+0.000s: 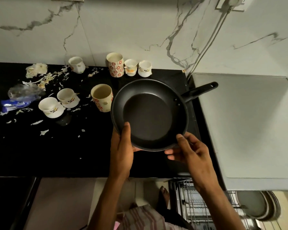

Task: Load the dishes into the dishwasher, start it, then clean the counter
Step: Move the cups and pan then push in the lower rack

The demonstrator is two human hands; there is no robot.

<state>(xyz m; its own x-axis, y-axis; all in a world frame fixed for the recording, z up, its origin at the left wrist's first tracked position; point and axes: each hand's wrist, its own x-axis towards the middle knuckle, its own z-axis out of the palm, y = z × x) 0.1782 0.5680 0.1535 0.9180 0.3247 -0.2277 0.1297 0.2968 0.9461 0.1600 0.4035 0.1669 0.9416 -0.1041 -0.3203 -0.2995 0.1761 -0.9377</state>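
While both hands, left hand (pixel 121 150) and right hand (pixel 192 152), pinch pan (pixel 148 113) rim, black counter (pixel 56 155) scrap-strewn below marble wall (pixel 123 30).

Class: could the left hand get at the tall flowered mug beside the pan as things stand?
Probably not yet: the left hand grips the frying pan rim, as does the right hand. The flowered mug stands uncovered beside it.

Single head-worn view, steeply down, close over the black counter (pixel 56 155).
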